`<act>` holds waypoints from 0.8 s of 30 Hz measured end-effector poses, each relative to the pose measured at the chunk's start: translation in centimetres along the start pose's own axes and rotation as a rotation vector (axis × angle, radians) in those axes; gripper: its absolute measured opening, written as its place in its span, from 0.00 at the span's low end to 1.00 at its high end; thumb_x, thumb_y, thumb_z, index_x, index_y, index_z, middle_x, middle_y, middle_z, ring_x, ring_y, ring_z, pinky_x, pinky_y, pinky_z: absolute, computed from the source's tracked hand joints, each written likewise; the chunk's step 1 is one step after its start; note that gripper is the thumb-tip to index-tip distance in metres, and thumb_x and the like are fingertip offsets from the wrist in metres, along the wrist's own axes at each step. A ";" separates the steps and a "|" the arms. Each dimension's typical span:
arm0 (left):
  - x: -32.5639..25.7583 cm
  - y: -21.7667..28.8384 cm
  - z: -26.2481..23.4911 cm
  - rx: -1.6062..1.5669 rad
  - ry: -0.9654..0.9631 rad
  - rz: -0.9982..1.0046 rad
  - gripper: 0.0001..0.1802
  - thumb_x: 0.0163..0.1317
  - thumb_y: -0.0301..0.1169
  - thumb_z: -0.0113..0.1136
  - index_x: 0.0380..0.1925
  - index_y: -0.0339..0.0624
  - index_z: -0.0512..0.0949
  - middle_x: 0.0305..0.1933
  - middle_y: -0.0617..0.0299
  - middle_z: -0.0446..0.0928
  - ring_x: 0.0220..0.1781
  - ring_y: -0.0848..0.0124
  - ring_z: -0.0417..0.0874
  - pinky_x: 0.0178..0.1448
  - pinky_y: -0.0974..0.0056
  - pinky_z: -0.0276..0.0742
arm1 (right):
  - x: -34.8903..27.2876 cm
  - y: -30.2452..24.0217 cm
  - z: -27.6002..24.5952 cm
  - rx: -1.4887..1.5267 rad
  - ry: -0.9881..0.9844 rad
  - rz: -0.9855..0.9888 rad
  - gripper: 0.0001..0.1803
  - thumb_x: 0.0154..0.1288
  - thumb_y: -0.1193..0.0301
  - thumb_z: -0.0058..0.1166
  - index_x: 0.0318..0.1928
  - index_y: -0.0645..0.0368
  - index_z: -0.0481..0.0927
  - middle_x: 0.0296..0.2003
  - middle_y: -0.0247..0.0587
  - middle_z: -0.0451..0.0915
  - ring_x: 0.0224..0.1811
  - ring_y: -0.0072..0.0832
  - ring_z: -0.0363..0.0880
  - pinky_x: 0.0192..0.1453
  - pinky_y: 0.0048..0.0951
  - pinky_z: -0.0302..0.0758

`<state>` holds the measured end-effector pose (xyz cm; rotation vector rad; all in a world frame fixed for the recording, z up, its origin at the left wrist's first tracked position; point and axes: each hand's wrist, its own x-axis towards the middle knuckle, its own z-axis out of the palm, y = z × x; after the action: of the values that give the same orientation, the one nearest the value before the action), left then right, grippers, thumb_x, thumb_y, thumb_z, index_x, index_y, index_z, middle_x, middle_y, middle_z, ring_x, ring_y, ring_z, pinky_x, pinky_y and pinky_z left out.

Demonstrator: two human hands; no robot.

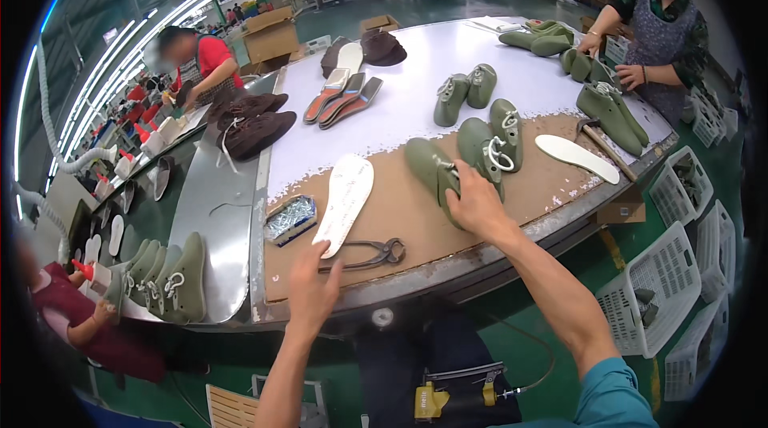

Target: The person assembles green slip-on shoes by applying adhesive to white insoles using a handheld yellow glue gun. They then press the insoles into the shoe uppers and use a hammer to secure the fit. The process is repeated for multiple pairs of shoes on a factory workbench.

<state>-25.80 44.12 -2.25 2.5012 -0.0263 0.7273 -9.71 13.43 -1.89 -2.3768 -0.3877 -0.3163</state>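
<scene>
My right hand [478, 202] is closed round the top opening of a green shoe last [428, 166] on the brown board. Just right of it stands a pair of green lasts [506, 126] with white cord looped through. My left hand [310, 288] has its fingers apart, fingertips at the near end of a white insole [346, 192]; whether they touch it I cannot tell. That insole lies flat, toe pointing away. Beside the left fingers are dark pincers [372, 254] and a small blue box of nails [291, 220]. Another white insole [578, 158] lies farther right, next to a hammer [606, 148].
More green lasts stand at centre back [466, 94], far right [612, 116] and lower left [172, 280]. Brown shoe uppers [254, 128] and orange-grey insoles [344, 100] lie at left. White crates [652, 292] are on the floor at right. Co-workers stand at left and far right.
</scene>
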 end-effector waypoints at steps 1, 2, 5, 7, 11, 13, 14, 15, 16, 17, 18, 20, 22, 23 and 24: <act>1.2 -0.3 1.4 0.052 0.011 0.037 0.21 0.63 0.30 0.72 0.54 0.36 0.82 0.55 0.45 0.83 0.60 0.47 0.82 0.66 0.51 0.77 | -0.8 0.1 -0.2 -0.051 0.005 -0.016 0.34 0.69 0.67 0.60 0.70 0.69 0.66 0.57 0.68 0.78 0.55 0.62 0.81 0.60 0.56 0.78; 2.1 -0.6 2.8 0.101 0.022 0.076 0.21 0.62 0.31 0.72 0.54 0.36 0.82 0.56 0.44 0.82 0.61 0.46 0.81 0.67 0.50 0.76 | -2.0 -0.2 0.1 -0.104 0.010 -0.029 0.34 0.68 0.68 0.59 0.70 0.69 0.66 0.57 0.66 0.78 0.55 0.61 0.82 0.59 0.55 0.79; 3.1 -4.7 4.3 0.155 -0.042 0.009 0.24 0.62 0.33 0.73 0.57 0.35 0.81 0.61 0.40 0.80 0.65 0.45 0.79 0.71 0.48 0.72 | -4.6 -0.3 -3.4 0.126 -0.148 -0.068 0.26 0.69 0.63 0.62 0.62 0.66 0.77 0.48 0.59 0.85 0.47 0.51 0.87 0.55 0.49 0.82; 3.1 -5.6 4.8 0.199 -0.057 -0.009 0.26 0.62 0.33 0.73 0.58 0.34 0.81 0.62 0.40 0.80 0.66 0.46 0.79 0.72 0.49 0.72 | -4.6 2.1 -6.7 0.330 -0.120 -0.006 0.22 0.69 0.59 0.64 0.53 0.65 0.84 0.42 0.57 0.88 0.45 0.42 0.88 0.55 0.43 0.82; 3.5 -0.6 3.3 -0.026 -0.058 -0.133 0.27 0.65 0.33 0.71 0.61 0.33 0.79 0.63 0.41 0.81 0.69 0.48 0.78 0.72 0.51 0.73 | -1.7 17.2 -15.4 -0.190 0.437 0.191 0.25 0.69 0.57 0.63 0.58 0.62 0.84 0.52 0.59 0.86 0.57 0.52 0.84 0.64 0.44 0.78; 4.1 3.6 4.5 -0.310 -0.148 -0.210 0.31 0.69 0.35 0.69 0.68 0.32 0.73 0.68 0.41 0.77 0.73 0.49 0.75 0.72 0.50 0.74 | -3.6 28.1 -21.1 -0.547 0.366 0.215 0.30 0.66 0.54 0.65 0.61 0.62 0.82 0.59 0.60 0.82 0.62 0.54 0.81 0.68 0.45 0.76; 4.0 5.2 4.9 -0.440 -0.177 -0.206 0.36 0.69 0.37 0.70 0.72 0.33 0.69 0.71 0.39 0.74 0.74 0.48 0.74 0.74 0.49 0.73 | -3.8 29.8 -22.1 -0.620 0.263 0.307 0.30 0.66 0.54 0.65 0.61 0.63 0.82 0.60 0.60 0.81 0.63 0.54 0.80 0.67 0.45 0.76; 3.9 6.7 5.3 -0.561 -0.202 -0.205 0.41 0.69 0.38 0.70 0.75 0.34 0.64 0.74 0.38 0.70 0.75 0.47 0.73 0.75 0.48 0.71 | -3.2 29.8 -21.9 -0.582 0.185 0.319 0.30 0.66 0.54 0.66 0.61 0.62 0.82 0.60 0.59 0.81 0.62 0.54 0.80 0.67 0.45 0.76; 3.9 8.4 5.7 -0.644 -0.264 -0.263 0.46 0.68 0.40 0.71 0.77 0.33 0.59 0.77 0.37 0.64 0.76 0.46 0.70 0.76 0.46 0.70 | -2.9 29.4 -22.1 -0.546 0.103 0.333 0.31 0.66 0.54 0.66 0.62 0.62 0.82 0.60 0.59 0.81 0.62 0.54 0.80 0.67 0.46 0.76; 4.0 10.0 6.2 -0.732 -0.330 -0.319 0.51 0.67 0.42 0.72 0.79 0.33 0.53 0.81 0.37 0.58 0.78 0.45 0.68 0.77 0.45 0.69 | -2.8 28.9 -22.6 -0.513 0.024 0.351 0.31 0.66 0.54 0.66 0.62 0.61 0.82 0.60 0.59 0.81 0.62 0.54 0.80 0.67 0.46 0.76; 3.9 11.2 7.2 -0.725 -0.352 -0.323 0.53 0.66 0.43 0.72 0.80 0.33 0.52 0.82 0.36 0.54 0.80 0.45 0.64 0.79 0.46 0.65 | -2.8 27.9 -22.5 -0.518 -0.029 0.348 0.32 0.66 0.53 0.67 0.63 0.60 0.81 0.59 0.59 0.82 0.62 0.54 0.80 0.66 0.47 0.76; 4.2 12.9 9.3 -0.707 -0.395 -0.317 0.56 0.65 0.45 0.73 0.81 0.34 0.48 0.84 0.36 0.47 0.84 0.45 0.57 0.83 0.47 0.58 | -2.1 24.7 -20.8 -0.523 -0.121 0.345 0.33 0.66 0.51 0.67 0.64 0.59 0.81 0.58 0.58 0.82 0.61 0.53 0.81 0.66 0.48 0.76; 5.0 14.2 11.5 -0.498 -0.293 -0.252 0.60 0.61 0.47 0.75 0.80 0.31 0.48 0.84 0.33 0.44 0.85 0.43 0.53 0.84 0.47 0.55 | -2.9 23.9 -20.3 -0.537 -0.052 0.252 0.30 0.68 0.51 0.65 0.61 0.59 0.81 0.53 0.59 0.83 0.59 0.55 0.81 0.63 0.51 0.78; 5.3 14.6 12.5 -0.394 -0.239 -0.222 0.62 0.59 0.48 0.76 0.80 0.29 0.47 0.84 0.32 0.43 0.85 0.42 0.51 0.84 0.46 0.54 | -3.3 24.4 -19.7 -0.564 -0.026 0.227 0.28 0.69 0.52 0.65 0.59 0.59 0.81 0.52 0.59 0.83 0.58 0.56 0.81 0.62 0.51 0.78; 5.6 14.9 13.2 -0.411 -0.215 -0.241 0.61 0.58 0.47 0.75 0.80 0.30 0.48 0.83 0.31 0.43 0.85 0.41 0.50 0.85 0.47 0.52 | -3.6 24.3 -19.2 -0.584 -0.005 0.195 0.27 0.69 0.52 0.64 0.58 0.60 0.81 0.52 0.59 0.83 0.57 0.57 0.82 0.61 0.52 0.79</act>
<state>-16.93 25.47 -1.62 2.1280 0.0444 0.3135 -6.58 -17.49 -3.77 -2.9578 -0.0602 -0.3697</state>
